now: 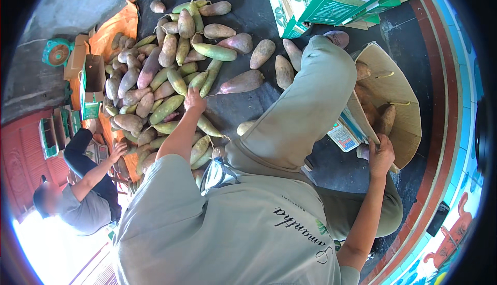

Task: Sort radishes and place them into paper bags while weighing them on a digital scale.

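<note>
My left hand [194, 102] reaches into a big heap of long radishes [166, 51], green, purplish and dusty brown. Its fingers close on the near end of a green radish [199, 80]; the fingertips are partly hidden. On the other side of my knee, my right hand [382, 154] grips the edge of an open cardboard box [409, 124], tilted toward me. Several brownish radishes [385, 119] lie inside the box. A scale with a lit keypad [344, 136] stands beside it, partly covered by the box wall.
A green printed carton [336, 0] stands beyond my knee. Loose radishes [243, 82] lie on the dark sheet [243, 108]. At left another person [85, 197] reaches toward the heap near an open carton [93, 86]. A phone [439, 218] lies at the right edge.
</note>
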`<action>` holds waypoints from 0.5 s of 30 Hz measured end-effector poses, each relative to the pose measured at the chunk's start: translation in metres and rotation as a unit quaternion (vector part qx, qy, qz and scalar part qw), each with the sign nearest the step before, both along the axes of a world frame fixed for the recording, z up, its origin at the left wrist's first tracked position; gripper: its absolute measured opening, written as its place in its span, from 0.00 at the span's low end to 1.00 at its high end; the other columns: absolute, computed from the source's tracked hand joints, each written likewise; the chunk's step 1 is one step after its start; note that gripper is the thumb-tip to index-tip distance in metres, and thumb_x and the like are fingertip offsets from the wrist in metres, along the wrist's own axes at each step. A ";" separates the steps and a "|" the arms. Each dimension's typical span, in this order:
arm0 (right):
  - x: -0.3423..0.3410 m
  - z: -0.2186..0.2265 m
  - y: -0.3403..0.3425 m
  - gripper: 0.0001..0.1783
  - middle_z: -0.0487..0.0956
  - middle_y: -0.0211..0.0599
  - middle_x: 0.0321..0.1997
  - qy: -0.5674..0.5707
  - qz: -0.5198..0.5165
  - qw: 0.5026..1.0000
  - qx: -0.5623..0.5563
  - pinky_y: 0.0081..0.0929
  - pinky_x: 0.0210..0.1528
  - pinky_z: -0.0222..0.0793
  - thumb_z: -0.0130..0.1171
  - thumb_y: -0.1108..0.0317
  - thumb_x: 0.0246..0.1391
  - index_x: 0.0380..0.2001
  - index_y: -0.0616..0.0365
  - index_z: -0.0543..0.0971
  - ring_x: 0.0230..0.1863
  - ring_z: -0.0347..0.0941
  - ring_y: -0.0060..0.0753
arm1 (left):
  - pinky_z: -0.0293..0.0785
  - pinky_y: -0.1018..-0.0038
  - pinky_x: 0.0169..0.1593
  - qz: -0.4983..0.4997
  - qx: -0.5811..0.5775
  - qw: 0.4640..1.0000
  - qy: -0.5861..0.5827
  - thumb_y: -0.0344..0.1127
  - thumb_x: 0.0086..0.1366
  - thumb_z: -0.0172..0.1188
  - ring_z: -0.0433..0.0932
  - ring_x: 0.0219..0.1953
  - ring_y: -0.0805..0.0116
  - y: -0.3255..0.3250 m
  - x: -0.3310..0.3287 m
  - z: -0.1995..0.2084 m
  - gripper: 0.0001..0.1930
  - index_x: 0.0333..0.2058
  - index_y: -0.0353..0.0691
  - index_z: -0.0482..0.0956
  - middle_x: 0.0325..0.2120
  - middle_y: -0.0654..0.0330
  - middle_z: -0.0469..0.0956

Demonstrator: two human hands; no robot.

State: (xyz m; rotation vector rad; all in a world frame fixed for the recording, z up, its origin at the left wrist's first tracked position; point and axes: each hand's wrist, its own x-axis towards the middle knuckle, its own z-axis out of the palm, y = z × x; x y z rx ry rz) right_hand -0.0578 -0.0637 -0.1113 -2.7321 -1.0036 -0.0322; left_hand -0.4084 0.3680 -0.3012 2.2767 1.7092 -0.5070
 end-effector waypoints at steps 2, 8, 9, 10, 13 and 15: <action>-0.001 -0.001 -0.001 0.09 0.74 0.37 0.28 -0.004 -0.001 1.000 -0.005 0.34 0.34 0.66 0.61 0.69 0.41 0.27 0.56 0.73 0.31 0.72 0.43 | 0.61 0.66 0.57 -0.012 0.004 1.000 -0.029 0.34 0.49 0.59 0.59 0.58 0.58 0.012 0.010 0.000 0.32 0.54 0.47 0.61 0.58 0.57 0.55; -0.002 0.001 0.003 0.10 0.75 0.37 0.28 -0.005 -0.006 1.000 -0.009 0.35 0.33 0.67 0.62 0.70 0.40 0.28 0.56 0.73 0.32 0.72 0.43 | 0.57 0.61 0.60 -0.037 -0.028 0.999 0.020 0.34 0.50 0.59 0.50 0.63 0.61 0.038 0.041 -0.010 0.37 0.59 0.50 0.53 0.61 0.62 0.50; -0.002 0.002 0.003 0.10 0.74 0.37 0.28 0.000 -0.006 1.000 -0.012 0.35 0.33 0.67 0.62 0.70 0.40 0.28 0.56 0.73 0.32 0.72 0.43 | 0.55 0.59 0.60 -0.042 -0.045 0.997 0.048 0.35 0.50 0.59 0.47 0.64 0.62 0.038 0.047 -0.012 0.39 0.60 0.50 0.50 0.62 0.64 0.48; -0.002 0.003 0.003 0.10 0.74 0.38 0.28 0.004 -0.007 1.000 -0.014 0.35 0.33 0.67 0.62 0.70 0.40 0.28 0.56 0.73 0.32 0.72 0.43 | 0.55 0.59 0.60 -0.043 -0.048 0.997 0.046 0.35 0.50 0.59 0.47 0.64 0.62 0.039 0.050 -0.015 0.39 0.60 0.50 0.50 0.62 0.64 0.48; -0.001 0.000 0.003 0.10 0.74 0.38 0.28 -0.002 -0.001 1.000 -0.002 0.35 0.33 0.67 0.62 0.71 0.39 0.28 0.56 0.73 0.32 0.72 0.43 | 0.57 0.58 0.58 -0.076 -0.021 0.995 0.062 0.35 0.50 0.59 0.53 0.62 0.59 0.040 0.050 -0.022 0.38 0.59 0.50 0.52 0.59 0.60 0.53; 0.000 0.000 0.002 0.11 0.74 0.38 0.28 0.002 -0.005 1.000 -0.008 0.35 0.34 0.67 0.62 0.71 0.38 0.28 0.56 0.73 0.32 0.72 0.43 | 0.60 0.59 0.55 -0.104 -0.017 0.991 0.087 0.34 0.51 0.58 0.57 0.59 0.59 0.044 0.048 -0.026 0.33 0.57 0.49 0.57 0.55 0.59 0.57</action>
